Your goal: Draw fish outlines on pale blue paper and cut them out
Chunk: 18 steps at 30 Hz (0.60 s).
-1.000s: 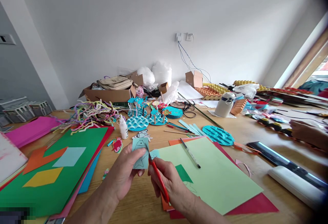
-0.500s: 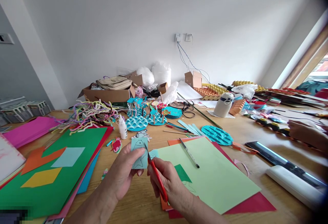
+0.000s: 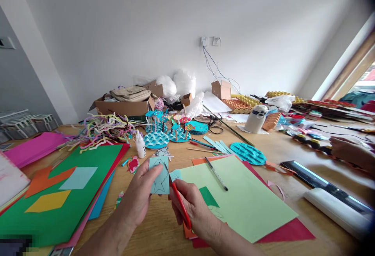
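Between thumb and fingers, my left hand (image 3: 140, 195) pinches a light blue piece of paper (image 3: 160, 179) with a fish outline drawn on it. My right hand (image 3: 191, 205) is closed round the red handles of a pair of scissors (image 3: 180, 203). The blades lie at the paper's right edge, beside the drawn fish; whether they are parted is hard to see. Behind the scissors, another light blue piece with a drawing (image 3: 176, 175) is partly hidden. A pale green sheet (image 3: 249, 193) lies right of my hands, with a pen (image 3: 216, 174) and a green scrap (image 3: 208, 197) on it.
Left is a stack topped by a green sheet (image 3: 96, 162) with paper scraps. A white glue bottle (image 3: 140, 145) stands ahead, near blue wavy discs (image 3: 156, 140) bearing paper fish. Pipe cleaners (image 3: 102, 129) lie behind. At right are a white case (image 3: 336, 211) and another person's hand (image 3: 350, 150).
My left thumb has shifted up and left on the paper, uncovering more of the drawn fish. The scissors stay at the right edge. The other person's hand at right has moved slightly.
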Tool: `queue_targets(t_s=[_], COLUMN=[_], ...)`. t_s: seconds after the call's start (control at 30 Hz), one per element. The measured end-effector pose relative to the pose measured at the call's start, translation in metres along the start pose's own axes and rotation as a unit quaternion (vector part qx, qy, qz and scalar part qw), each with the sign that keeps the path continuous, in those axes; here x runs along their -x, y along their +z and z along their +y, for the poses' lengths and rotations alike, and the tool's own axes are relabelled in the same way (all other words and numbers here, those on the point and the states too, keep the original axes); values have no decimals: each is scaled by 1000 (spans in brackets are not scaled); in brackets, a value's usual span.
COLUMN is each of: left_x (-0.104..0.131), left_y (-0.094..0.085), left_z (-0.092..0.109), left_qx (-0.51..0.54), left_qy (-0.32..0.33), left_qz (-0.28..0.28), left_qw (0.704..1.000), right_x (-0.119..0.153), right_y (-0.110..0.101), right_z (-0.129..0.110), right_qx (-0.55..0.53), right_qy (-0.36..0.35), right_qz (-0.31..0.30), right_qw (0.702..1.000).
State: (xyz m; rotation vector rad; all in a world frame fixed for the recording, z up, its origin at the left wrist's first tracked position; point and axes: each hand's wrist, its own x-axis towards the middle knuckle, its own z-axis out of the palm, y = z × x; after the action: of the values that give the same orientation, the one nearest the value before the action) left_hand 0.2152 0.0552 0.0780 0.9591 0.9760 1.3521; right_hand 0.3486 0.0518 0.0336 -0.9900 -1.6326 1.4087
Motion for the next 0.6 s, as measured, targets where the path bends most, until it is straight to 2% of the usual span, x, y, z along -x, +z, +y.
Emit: queue_targets(t_s=[0.23,0.4,0.6], left_x=[-1,-1,0], left_y=[-1,-2,1], left_z=[1,4,7], left_qx=[-32,-55,-48], left_qy=[24,32,5], left_qz=[-22,-13,12], left_qw=[999,998,999], right_x=[1,1,1], right_y=[0,0,0], right_z=[-8,-12,-12], right_qx=[0,5,-4], right_qy=[12,15,26], right_qz=[-8,-10,-11], right_qw=[1000,1000,1000])
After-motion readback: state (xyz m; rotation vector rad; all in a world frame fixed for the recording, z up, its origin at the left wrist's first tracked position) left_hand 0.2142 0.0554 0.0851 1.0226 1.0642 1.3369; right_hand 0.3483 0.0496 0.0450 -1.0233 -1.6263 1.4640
